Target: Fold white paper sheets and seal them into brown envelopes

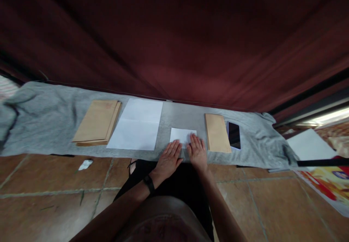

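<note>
A small white piece of paper (182, 134), apparently folded, lies flat on the grey cloth in front of me. My left hand (169, 158) rests palm down at its near left edge, fingers stretched out. On the near right corner, my right hand (197, 154) lies flat with its fingers extended, covering part of the paper. Left of the hands is a larger white sheet (137, 123) with a faint crease across it. A single brown envelope (217, 133) lies just to the right of my right hand.
A stack of brown envelopes (95, 120) sits at the left on the grey cloth (51, 114). A phone (233, 135) lies beside the right envelope. Dark red fabric (174, 52) rises behind. Tiled floor (68, 180) holds a white scrap (85, 164); a colourful package (334, 183) is far right.
</note>
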`<state>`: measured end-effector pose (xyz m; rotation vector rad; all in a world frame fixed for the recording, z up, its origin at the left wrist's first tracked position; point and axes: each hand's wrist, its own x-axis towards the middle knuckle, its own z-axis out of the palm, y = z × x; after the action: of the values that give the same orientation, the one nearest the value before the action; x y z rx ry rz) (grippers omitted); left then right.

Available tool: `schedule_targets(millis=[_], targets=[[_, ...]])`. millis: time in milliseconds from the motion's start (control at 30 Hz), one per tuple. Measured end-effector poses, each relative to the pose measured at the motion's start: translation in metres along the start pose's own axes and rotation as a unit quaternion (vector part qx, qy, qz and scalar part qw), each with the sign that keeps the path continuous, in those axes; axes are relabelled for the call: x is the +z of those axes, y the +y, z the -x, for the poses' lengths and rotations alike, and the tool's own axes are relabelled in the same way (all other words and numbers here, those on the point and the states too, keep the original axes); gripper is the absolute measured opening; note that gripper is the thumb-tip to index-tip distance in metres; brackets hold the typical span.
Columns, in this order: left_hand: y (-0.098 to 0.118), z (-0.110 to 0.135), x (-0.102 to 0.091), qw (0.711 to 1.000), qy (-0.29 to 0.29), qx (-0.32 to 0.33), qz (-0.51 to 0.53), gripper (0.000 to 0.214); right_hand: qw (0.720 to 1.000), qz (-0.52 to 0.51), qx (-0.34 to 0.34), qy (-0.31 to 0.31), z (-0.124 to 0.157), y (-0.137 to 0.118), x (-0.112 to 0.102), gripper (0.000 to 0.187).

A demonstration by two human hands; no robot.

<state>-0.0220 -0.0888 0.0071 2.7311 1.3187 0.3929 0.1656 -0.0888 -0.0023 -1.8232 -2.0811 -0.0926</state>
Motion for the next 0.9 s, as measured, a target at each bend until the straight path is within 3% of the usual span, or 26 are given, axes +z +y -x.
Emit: schedule_targets(millis=[133, 567, 900], targets=[[-0.002, -0.001, -0.002, 1.0, -0.01, -0.003, -0.006, 0.06, 0.997, -0.011, -0.065, -0.035, 0.013, -0.011, -0.005, 0.05], [-0.01, 0.011, -0.013, 0.998, 0.002, -0.048, -0.047, 0.069, 1.0, 0.018, -0.003, -0.002, 0.033, 0.005, -0.007, 0.054], [-0.01, -0.039, 0.001, 0.998, 0.004, -0.06, -0.027, 0.064, 1.0, 0.014, 0.005, 0.014, 0.034, 0.004, -0.004, 0.054]])
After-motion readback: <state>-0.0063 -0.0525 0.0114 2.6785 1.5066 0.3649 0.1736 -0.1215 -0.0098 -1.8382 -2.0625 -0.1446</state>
